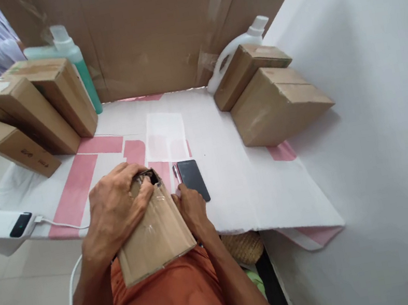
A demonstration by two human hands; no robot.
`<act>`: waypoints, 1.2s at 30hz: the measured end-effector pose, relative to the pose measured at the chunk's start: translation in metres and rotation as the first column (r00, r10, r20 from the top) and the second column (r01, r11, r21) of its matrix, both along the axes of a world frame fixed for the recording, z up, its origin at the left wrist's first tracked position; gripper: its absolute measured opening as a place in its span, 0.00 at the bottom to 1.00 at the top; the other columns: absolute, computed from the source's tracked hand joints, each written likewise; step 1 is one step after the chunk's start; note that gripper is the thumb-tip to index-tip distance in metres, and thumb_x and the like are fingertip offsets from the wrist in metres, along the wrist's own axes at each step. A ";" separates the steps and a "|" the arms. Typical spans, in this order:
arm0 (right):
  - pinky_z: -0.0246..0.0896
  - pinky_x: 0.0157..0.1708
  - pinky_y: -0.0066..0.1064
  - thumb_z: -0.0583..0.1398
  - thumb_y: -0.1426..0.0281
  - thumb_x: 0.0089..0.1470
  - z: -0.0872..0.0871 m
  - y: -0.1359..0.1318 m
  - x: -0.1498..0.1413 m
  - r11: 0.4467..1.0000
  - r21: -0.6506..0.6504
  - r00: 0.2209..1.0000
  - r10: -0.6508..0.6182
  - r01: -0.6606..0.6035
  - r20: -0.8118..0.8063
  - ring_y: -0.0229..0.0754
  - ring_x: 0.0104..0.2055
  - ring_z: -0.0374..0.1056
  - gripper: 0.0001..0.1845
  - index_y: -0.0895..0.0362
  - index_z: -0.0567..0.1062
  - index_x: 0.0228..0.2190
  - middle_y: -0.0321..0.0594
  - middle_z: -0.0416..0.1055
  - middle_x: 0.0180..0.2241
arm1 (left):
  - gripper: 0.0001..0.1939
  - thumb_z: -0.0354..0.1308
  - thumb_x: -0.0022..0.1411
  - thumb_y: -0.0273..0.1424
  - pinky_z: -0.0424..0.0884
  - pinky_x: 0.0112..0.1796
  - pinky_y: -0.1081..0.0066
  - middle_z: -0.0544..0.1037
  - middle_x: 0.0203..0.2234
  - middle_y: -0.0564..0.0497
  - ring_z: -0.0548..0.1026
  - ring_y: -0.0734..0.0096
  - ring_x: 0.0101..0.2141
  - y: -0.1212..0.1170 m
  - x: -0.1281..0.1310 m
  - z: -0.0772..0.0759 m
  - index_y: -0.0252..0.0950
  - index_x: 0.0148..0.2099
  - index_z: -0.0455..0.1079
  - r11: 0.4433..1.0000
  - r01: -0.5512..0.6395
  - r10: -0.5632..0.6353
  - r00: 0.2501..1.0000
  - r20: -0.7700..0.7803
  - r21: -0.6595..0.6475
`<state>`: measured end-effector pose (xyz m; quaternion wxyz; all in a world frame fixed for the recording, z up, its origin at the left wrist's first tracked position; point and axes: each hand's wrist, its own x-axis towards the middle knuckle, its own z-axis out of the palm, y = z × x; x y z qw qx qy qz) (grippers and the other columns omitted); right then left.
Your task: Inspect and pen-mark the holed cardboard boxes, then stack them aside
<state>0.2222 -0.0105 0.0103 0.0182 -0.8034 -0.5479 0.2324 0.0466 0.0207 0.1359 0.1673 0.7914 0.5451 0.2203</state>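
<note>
A small brown cardboard box (pixel 155 234) rests tilted at my lap, by the table's front edge. My left hand (pixel 118 204) grips its upper left side, with the thumb at a dark opening in the top end. Just right of the box, my right hand (pixel 193 207) has its fingers closed at the lower end of a pen (pixel 176 173). The pen lies along the left edge of a dark smartphone (pixel 193 179). Part of the right hand's fingers is hidden from view.
Several cardboard boxes (pixel 42 107) lean at the left beside a green liquid bottle (pixel 85 78). Two more boxes (pixel 278 102) stand right, before a white jug (pixel 234 52). A power bank (pixel 1 224) with a white cable (pixel 62 225) sits at the left edge. A cardboard panel (pixel 144 37) closes the back.
</note>
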 end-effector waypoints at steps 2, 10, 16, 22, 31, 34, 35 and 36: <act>0.69 0.43 0.36 0.53 0.68 0.73 0.000 0.005 -0.003 0.998 -0.055 0.999 -0.003 0.005 0.042 0.54 0.51 0.81 0.16 0.61 0.73 0.56 0.57 0.82 0.50 | 0.13 0.55 0.71 0.37 0.76 0.47 0.57 0.85 0.47 0.49 0.82 0.54 0.46 0.002 0.004 0.001 0.43 0.48 0.80 1.000 0.005 -0.005 1.000 -0.016 -0.007; 0.71 0.45 0.38 0.50 0.72 0.73 -0.006 0.002 0.010 0.996 -0.055 0.993 -0.062 0.067 0.097 0.54 0.51 0.81 0.17 0.62 0.71 0.56 0.58 0.82 0.50 | 0.13 0.56 0.73 0.39 0.76 0.51 0.61 0.85 0.46 0.50 0.82 0.58 0.47 0.003 -0.003 0.003 0.42 0.49 0.80 0.997 -0.019 0.005 0.981 0.193 0.071; 0.70 0.46 0.43 0.56 0.72 0.68 0.004 -0.006 0.024 0.996 -0.088 1.000 -0.013 0.013 -0.004 0.61 0.52 0.80 0.12 0.62 0.80 0.44 0.62 0.82 0.46 | 0.16 0.59 0.71 0.41 0.76 0.56 0.59 0.84 0.49 0.48 0.82 0.56 0.50 -0.005 -0.021 0.003 0.41 0.55 0.79 0.994 -0.053 0.037 0.987 0.155 0.095; 0.67 0.30 0.32 0.58 0.68 0.59 0.016 -0.010 0.057 0.996 0.078 0.937 -0.013 0.043 -0.350 0.45 0.31 0.78 0.06 0.54 0.73 0.30 0.41 0.79 0.27 | 0.28 0.65 0.66 0.43 0.77 0.57 0.55 0.80 0.59 0.43 0.81 0.54 0.54 0.000 -0.023 -0.013 0.39 0.64 0.72 0.995 -0.073 0.087 0.955 0.283 -0.062; 0.54 0.13 0.23 0.62 0.59 0.60 0.102 -0.030 0.046 0.698 0.454 0.210 0.410 0.554 -0.887 0.37 0.20 0.70 0.10 0.49 0.68 0.33 0.30 0.73 0.25 | 0.17 0.67 0.66 0.41 0.78 0.50 0.62 0.84 0.49 0.48 0.82 0.58 0.48 -0.008 -0.020 -0.016 0.41 0.54 0.79 0.995 0.069 -0.041 0.935 0.352 -0.069; 0.63 0.17 0.25 0.64 0.67 0.60 0.100 -0.032 0.029 0.654 0.491 0.152 0.504 0.576 -0.850 0.38 0.25 0.76 0.03 0.52 0.76 0.34 0.33 0.77 0.30 | 0.17 0.68 0.67 0.38 0.77 0.49 0.64 0.84 0.47 0.48 0.82 0.61 0.47 -0.016 -0.018 -0.016 0.39 0.55 0.78 0.990 0.140 -0.128 0.924 0.360 -0.008; 0.66 0.19 0.26 0.63 0.69 0.60 0.098 -0.034 0.024 0.629 0.509 0.180 0.511 0.588 -0.840 0.39 0.27 0.77 0.03 0.52 0.79 0.35 0.35 0.78 0.32 | 0.16 0.68 0.67 0.36 0.77 0.49 0.65 0.84 0.47 0.49 0.82 0.63 0.47 -0.018 -0.018 -0.017 0.39 0.55 0.78 0.988 0.154 -0.147 0.923 0.356 0.007; 0.68 0.21 0.27 0.63 0.70 0.60 0.096 -0.035 0.019 0.598 0.535 0.226 0.515 0.596 -0.827 0.39 0.28 0.77 0.05 0.53 0.81 0.37 0.36 0.79 0.33 | 0.16 0.68 0.67 0.35 0.77 0.49 0.66 0.84 0.47 0.49 0.82 0.64 0.46 -0.020 -0.018 -0.017 0.38 0.55 0.77 0.986 0.165 -0.161 0.922 0.352 0.020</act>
